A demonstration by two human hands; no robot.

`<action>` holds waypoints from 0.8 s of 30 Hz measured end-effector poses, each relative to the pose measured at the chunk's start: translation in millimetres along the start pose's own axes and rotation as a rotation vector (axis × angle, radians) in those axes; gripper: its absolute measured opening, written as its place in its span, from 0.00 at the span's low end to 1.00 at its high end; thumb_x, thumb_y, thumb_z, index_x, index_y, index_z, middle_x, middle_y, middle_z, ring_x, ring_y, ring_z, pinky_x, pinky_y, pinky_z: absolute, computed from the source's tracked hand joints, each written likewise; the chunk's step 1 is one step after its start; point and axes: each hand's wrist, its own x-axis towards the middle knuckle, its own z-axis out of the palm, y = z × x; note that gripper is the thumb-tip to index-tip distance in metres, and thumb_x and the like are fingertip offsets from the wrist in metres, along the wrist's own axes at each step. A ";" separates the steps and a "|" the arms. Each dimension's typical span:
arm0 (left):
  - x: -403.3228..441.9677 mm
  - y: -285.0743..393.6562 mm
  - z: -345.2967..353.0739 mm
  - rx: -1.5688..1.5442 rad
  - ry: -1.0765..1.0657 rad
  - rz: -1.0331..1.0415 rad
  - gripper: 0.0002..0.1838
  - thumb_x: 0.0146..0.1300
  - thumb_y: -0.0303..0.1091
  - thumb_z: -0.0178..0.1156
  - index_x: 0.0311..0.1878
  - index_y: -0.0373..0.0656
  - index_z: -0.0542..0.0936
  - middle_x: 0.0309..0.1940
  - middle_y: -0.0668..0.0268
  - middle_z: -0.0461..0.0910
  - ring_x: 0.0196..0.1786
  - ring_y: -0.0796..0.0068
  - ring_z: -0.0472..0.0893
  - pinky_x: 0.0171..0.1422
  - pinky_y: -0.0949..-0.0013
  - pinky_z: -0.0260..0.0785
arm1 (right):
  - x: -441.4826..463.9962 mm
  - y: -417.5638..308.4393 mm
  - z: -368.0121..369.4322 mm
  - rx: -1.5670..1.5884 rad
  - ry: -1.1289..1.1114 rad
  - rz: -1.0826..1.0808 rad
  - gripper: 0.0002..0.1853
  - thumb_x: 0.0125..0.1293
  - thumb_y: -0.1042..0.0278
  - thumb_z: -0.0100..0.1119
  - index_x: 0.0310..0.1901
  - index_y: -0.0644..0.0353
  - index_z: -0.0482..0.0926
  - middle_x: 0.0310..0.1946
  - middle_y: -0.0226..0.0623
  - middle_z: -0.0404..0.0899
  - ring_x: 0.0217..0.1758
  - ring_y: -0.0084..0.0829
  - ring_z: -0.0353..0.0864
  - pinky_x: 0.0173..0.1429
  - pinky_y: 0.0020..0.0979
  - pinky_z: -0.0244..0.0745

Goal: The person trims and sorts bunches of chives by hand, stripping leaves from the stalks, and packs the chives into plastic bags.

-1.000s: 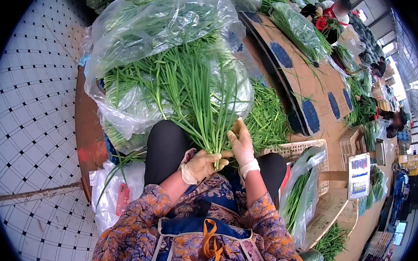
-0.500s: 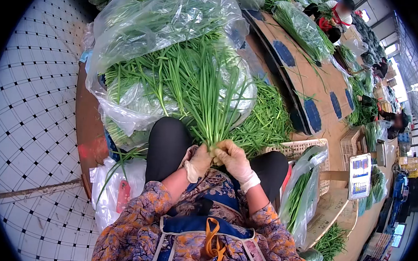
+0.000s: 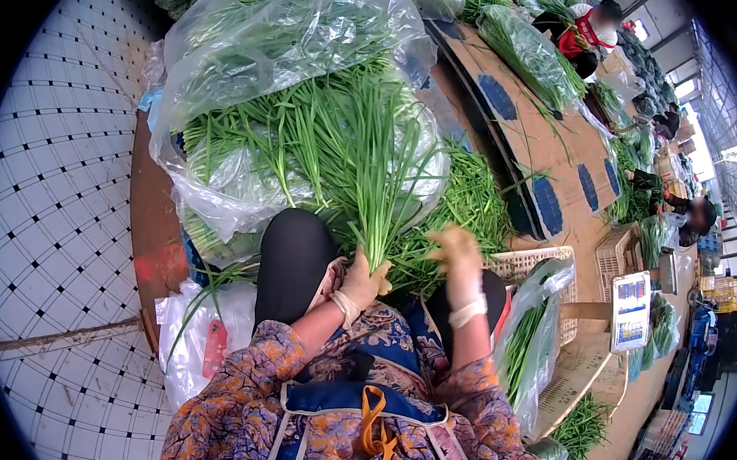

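Note:
My gloved left hand [image 3: 360, 285] is wrapped round the lower ends of a bunch of green garlic chives [image 3: 376, 205]. The leaves fan upward from it, over the pile in front. To the right, my gloved right hand [image 3: 460, 257] is raised above my knee, apart from the bunch. Motion blurs it, but its fingers look spread, with nothing visible in them. Behind it lies a heap of loose green leaves [image 3: 476, 203]. Beyond my knees, more chives [image 3: 256, 130] lie on and under a clear plastic sheet [image 3: 313, 37].
Right of my knee stand a cream plastic crate [image 3: 535, 259] and a clear bag of chives [image 3: 530, 341]. A scale with a white display [image 3: 631, 309] is further right. A white plastic bag [image 3: 188, 345] sits at my left. Co-workers [image 3: 596, 29] are at the upper right.
My right hand has left the base of the bunch and moved right and slightly up. My left hand keeps hold of the chives in nearly the same place.

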 end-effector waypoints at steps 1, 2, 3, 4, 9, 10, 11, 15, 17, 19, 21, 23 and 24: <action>-1.7 2.3 3.2 0.153 0.068 0.102 0.29 0.65 0.26 0.50 0.66 0.45 0.51 0.44 0.60 0.76 0.33 0.74 0.78 0.31 0.72 0.71 | -3.0 17.7 19.3 -0.188 -0.039 -0.199 0.21 0.61 0.48 0.57 0.42 0.60 0.73 0.35 0.36 0.80 0.31 0.24 0.79 0.31 0.22 0.72; -5.4 1.2 4.5 0.309 0.136 0.196 0.28 0.64 0.27 0.50 0.65 0.46 0.52 0.43 0.62 0.76 0.34 0.74 0.77 0.31 0.73 0.71 | -5.7 35.9 36.8 -0.373 -0.080 -0.391 0.21 0.60 0.48 0.57 0.40 0.59 0.73 0.32 0.39 0.80 0.31 0.31 0.80 0.32 0.30 0.75; 8.3 -29.7 -2.2 0.441 0.070 0.160 0.32 0.63 0.24 0.49 0.68 0.46 0.48 0.47 0.63 0.73 0.37 0.72 0.77 0.34 0.75 0.71 | -12.5 25.2 51.1 -0.690 -0.149 -0.364 0.20 0.59 0.48 0.57 0.38 0.60 0.73 0.30 0.41 0.79 0.31 0.35 0.80 0.34 0.34 0.74; 16.0 -40.0 -2.3 0.058 0.019 0.150 0.35 0.62 0.22 0.49 0.69 0.46 0.44 0.47 0.64 0.72 0.37 0.74 0.76 0.35 0.75 0.70 | -14.4 11.6 62.6 -1.005 -0.216 -0.335 0.20 0.59 0.49 0.58 0.36 0.61 0.72 0.28 0.43 0.78 0.31 0.39 0.80 0.35 0.37 0.74; -1.9 -5.8 2.0 -0.345 -0.014 0.225 0.36 0.60 0.21 0.49 0.69 0.46 0.47 0.43 0.67 0.71 0.33 0.77 0.73 0.35 0.76 0.66 | -0.6 19.2 58.5 -0.570 -0.314 -0.050 0.09 0.62 0.63 0.54 0.35 0.61 0.72 0.27 0.47 0.76 0.33 0.43 0.79 0.37 0.39 0.72; -0.2 3.1 -9.9 -0.458 -0.214 0.021 0.25 0.61 0.25 0.51 0.62 0.44 0.61 0.39 0.66 0.74 0.34 0.76 0.74 0.34 0.77 0.66 | 2.7 32.8 56.4 -0.637 -0.223 -0.367 0.06 0.61 0.67 0.55 0.35 0.61 0.73 0.26 0.44 0.76 0.32 0.40 0.79 0.36 0.36 0.72; -2.5 10.4 -14.6 -0.674 -0.298 -0.047 0.20 0.62 0.28 0.51 0.58 0.43 0.65 0.37 0.67 0.75 0.34 0.76 0.74 0.34 0.77 0.66 | 1.3 43.6 47.8 -0.650 -0.198 -0.464 0.06 0.59 0.69 0.57 0.36 0.60 0.75 0.27 0.42 0.76 0.32 0.38 0.78 0.37 0.35 0.72; 13.4 -12.3 -28.2 -1.072 -0.745 -0.043 0.16 0.67 0.37 0.47 0.53 0.39 0.71 0.37 0.66 0.77 0.37 0.76 0.75 0.41 0.73 0.68 | -19.1 37.1 42.5 -0.601 -0.338 -0.716 0.07 0.57 0.75 0.60 0.38 0.60 0.78 0.30 0.37 0.77 0.29 0.30 0.79 0.34 0.29 0.73; 13.0 -15.0 -23.3 -0.885 -0.567 -0.075 0.18 0.68 0.39 0.46 0.54 0.38 0.70 0.38 0.66 0.77 0.39 0.76 0.75 0.44 0.72 0.68 | -27.3 31.9 42.0 -0.637 -0.378 -0.803 0.08 0.56 0.76 0.61 0.38 0.59 0.78 0.30 0.36 0.78 0.31 0.31 0.79 0.36 0.29 0.73; 17.7 -28.4 -29.2 -0.327 -0.526 0.240 0.22 0.69 0.43 0.43 0.58 0.36 0.68 0.42 0.64 0.77 0.46 0.75 0.76 0.53 0.69 0.68 | -39.7 16.9 42.9 -0.579 -0.474 -0.812 0.09 0.53 0.77 0.62 0.37 0.58 0.79 0.32 0.31 0.78 0.36 0.29 0.78 0.41 0.29 0.74; 27.1 -40.0 -30.6 -0.180 -0.440 0.241 0.21 0.69 0.42 0.45 0.58 0.36 0.68 0.42 0.64 0.77 0.44 0.75 0.76 0.51 0.71 0.69 | -39.8 5.8 36.7 -0.449 -0.465 -0.814 0.07 0.55 0.76 0.62 0.36 0.58 0.78 0.31 0.31 0.78 0.35 0.29 0.78 0.41 0.30 0.74; 21.7 -31.9 -30.7 -0.573 -0.324 -0.124 0.18 0.69 0.38 0.48 0.57 0.39 0.69 0.38 0.63 0.79 0.36 0.78 0.78 0.39 0.77 0.71 | -44.3 -8.9 32.2 0.025 -0.309 -0.599 0.02 0.61 0.72 0.58 0.32 0.57 0.76 0.26 0.29 0.77 0.31 0.25 0.77 0.37 0.29 0.75; 12.4 -14.5 -25.9 -0.573 -0.324 -0.123 0.18 0.69 0.38 0.48 0.57 0.39 0.69 0.38 0.63 0.79 0.36 0.78 0.78 0.39 0.77 0.71 | -35.2 -15.5 24.9 0.255 -0.176 -0.473 0.06 0.65 0.67 0.55 0.32 0.57 0.74 0.29 0.31 0.76 0.27 0.23 0.75 0.33 0.21 0.74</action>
